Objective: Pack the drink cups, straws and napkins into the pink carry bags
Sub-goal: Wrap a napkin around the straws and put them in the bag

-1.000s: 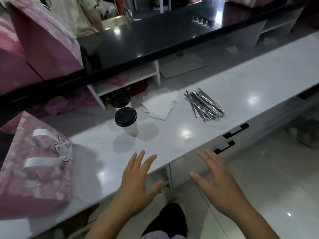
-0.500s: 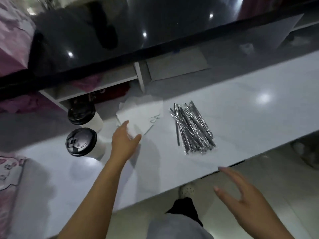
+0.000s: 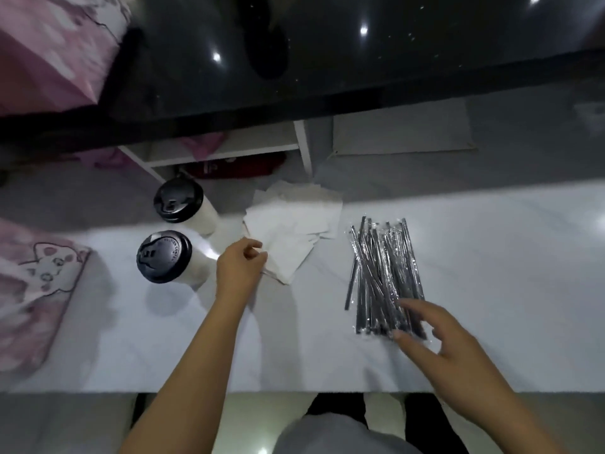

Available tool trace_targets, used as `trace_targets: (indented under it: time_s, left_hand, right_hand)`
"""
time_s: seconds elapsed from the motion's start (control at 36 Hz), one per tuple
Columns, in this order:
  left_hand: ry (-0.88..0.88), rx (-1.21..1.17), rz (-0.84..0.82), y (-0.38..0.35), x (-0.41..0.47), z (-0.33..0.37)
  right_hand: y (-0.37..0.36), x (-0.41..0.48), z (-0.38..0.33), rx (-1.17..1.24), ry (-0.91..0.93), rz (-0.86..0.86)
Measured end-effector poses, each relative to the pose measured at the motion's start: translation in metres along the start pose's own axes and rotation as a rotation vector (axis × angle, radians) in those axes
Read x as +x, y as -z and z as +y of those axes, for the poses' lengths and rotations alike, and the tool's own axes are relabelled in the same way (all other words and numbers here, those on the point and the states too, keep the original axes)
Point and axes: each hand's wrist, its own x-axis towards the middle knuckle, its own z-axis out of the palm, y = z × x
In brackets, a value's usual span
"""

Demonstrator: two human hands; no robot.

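Note:
Two white drink cups with black lids stand on the white counter: the nearer cup [image 3: 165,257] and the farther cup [image 3: 180,201]. A loose pile of white napkins [image 3: 294,224] lies right of them. My left hand [image 3: 240,267] rests at the pile's near left corner, fingers curled and pinching at a napkin edge. Several straws in clear wrappers [image 3: 383,273] lie in a bundle further right. My right hand [image 3: 438,342] hovers open, its fingertips touching the bundle's near end. A pink carry bag with a cat print [image 3: 29,290] lies at the left edge.
A black raised counter [image 3: 327,60] runs along the back, with another pink bag [image 3: 49,54] on it at the left. Under it is a white shelf [image 3: 229,152] holding pink and red items. The white counter's near edge [image 3: 294,389] is close to my body.
My left hand has closed its fingers on the napkin pile's corner. My right hand has come from beyond the counter edge up to the straws. The view has tilted further down.

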Motion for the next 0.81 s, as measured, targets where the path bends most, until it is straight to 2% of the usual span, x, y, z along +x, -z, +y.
trace_targets:
  time_s: [0.19,0.36,0.44,0.53,0.61,0.69,0.75,0.81]
  left_hand:
    - [0.009,-0.148,0.112,0.01,-0.045,0.031]
    - [-0.003,-0.165,0.167,0.015,-0.096,0.059]
    - [0.026,-0.214,0.152,0.015,-0.119,0.076]
    - [0.075,-0.407,0.097,0.014,-0.141,0.098]
    - [0.127,-0.706,0.021,0.013,-0.161,0.121]
    - [0.207,-0.877,-0.031,0.005,-0.17,0.135]
    - [0.286,-0.941,0.007,-0.004,-0.171,0.136]
    - [0.348,-1.006,0.014,-0.013,-0.17,0.136]
  right_hand:
    - [0.025,0.032,-0.008,-0.128,0.131,-0.225]
    - [0.045,0.054,-0.02,-0.149,0.257,-0.285]
    - [0.047,0.064,-0.022,-0.119,0.253,-0.303]
    - [0.047,0.071,-0.026,-0.073,0.244,-0.336]
    - [0.049,0.076,-0.032,0.049,0.205,-0.42]
    - [0.051,0.077,-0.046,0.388,0.059,-0.503]
    - [0.053,0.077,-0.053,0.598,-0.055,-0.493]
    - [0.056,0.08,-0.054,0.638,-0.104,-0.436]
